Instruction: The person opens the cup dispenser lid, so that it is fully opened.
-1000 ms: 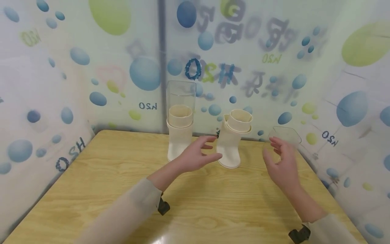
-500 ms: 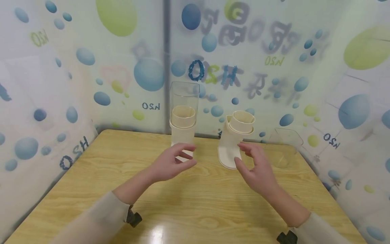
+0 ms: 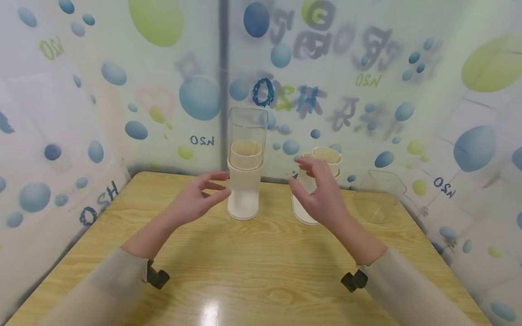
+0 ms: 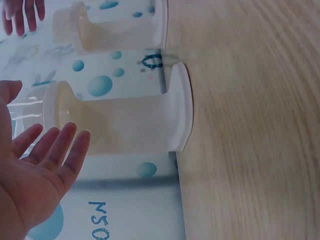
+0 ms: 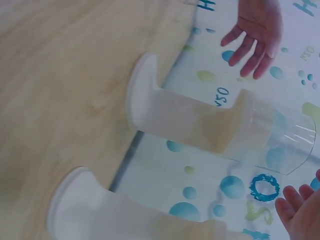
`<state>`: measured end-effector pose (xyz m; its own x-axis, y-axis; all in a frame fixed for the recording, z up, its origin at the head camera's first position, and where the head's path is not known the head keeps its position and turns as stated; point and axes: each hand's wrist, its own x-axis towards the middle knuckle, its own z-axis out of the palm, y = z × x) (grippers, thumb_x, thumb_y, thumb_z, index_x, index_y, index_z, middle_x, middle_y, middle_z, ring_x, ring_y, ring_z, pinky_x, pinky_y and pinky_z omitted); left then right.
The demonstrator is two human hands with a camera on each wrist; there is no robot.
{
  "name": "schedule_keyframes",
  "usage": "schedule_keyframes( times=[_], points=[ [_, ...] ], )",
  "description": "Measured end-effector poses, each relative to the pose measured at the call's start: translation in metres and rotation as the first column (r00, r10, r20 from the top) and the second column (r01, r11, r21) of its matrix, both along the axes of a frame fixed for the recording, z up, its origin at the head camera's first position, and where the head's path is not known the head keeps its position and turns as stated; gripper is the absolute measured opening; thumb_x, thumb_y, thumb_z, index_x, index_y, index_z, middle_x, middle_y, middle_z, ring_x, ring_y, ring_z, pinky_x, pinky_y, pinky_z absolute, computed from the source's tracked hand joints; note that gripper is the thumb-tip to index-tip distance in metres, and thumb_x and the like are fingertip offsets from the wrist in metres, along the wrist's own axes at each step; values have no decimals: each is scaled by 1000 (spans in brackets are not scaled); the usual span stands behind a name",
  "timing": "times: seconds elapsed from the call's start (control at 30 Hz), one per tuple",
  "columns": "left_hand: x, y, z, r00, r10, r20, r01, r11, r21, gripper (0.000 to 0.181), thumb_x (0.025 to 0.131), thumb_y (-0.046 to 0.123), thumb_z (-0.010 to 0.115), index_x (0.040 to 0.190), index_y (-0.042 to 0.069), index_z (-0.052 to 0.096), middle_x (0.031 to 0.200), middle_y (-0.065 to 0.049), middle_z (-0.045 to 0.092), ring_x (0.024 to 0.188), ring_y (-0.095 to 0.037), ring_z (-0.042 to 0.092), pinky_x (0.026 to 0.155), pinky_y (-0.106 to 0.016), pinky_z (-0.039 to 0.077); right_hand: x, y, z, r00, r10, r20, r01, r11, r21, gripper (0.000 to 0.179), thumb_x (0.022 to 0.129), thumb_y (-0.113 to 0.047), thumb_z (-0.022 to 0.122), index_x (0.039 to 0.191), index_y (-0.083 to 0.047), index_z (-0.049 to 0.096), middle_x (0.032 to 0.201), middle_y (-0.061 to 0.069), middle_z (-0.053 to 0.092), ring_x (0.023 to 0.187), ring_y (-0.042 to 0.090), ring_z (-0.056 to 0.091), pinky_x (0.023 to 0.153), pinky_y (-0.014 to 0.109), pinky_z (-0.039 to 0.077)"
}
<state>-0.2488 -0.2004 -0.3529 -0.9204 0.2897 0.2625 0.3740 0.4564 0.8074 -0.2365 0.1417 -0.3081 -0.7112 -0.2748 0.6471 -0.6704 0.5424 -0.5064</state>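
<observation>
Two cream plastic stands, each with a wide foot and a round ringed top, stand upright near the table's back edge. On the left stand [image 3: 243, 190] sits a clear open-topped container [image 3: 248, 124]. My left hand [image 3: 195, 199] hovers just left of that stand, fingers spread and loosely bent, holding nothing. My right hand [image 3: 322, 194] is in front of the right stand [image 3: 303, 210] in the head view and hides much of it; it too holds nothing. In the left wrist view, the left palm [image 4: 35, 175] faces the left stand.
A second clear container [image 3: 379, 199] stands on the wooden table [image 3: 253, 267] at the back right, its transparent walls hard to make out. Patterned walls [image 3: 195, 97] with blue and green dots enclose the back and sides.
Both hands have moved left: my left hand from between the stands to left of the left one, my right hand from near the loose container to the right stand. The stands stay put.
</observation>
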Motion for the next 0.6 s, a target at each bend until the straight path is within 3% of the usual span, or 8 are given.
schedule_keyframes(
  times=[0.3,0.43,0.6],
  points=[
    [-40,-4,21,999,37,22,-37,998,41,78,104,38,78,167,12,41,169,-15,47,150,-39,56,110,-62,56,-40,-34,42,1000,9,22,-10,998,68,70,97,-28,84,158,-9,54,161,15,50,145,32,51,119,55,47],
    [-62,1,28,998,23,52,-25,999,46,97,99,41,84,173,14,28,175,-15,38,159,-39,44,118,-63,50,-55,-53,56,999,4,37,-8,993,115,79,95,-33,86,163,-15,50,171,13,40,160,34,35,127,61,37],
    [-84,9,30,996,-24,81,20,998,53,121,93,40,89,178,23,4,183,-12,19,169,-37,25,131,-63,34,-71,-74,62,999,28,40,-35,982,186,88,92,-37,89,167,-23,45,180,11,26,167,37,20,132,65,24]
  ],
)
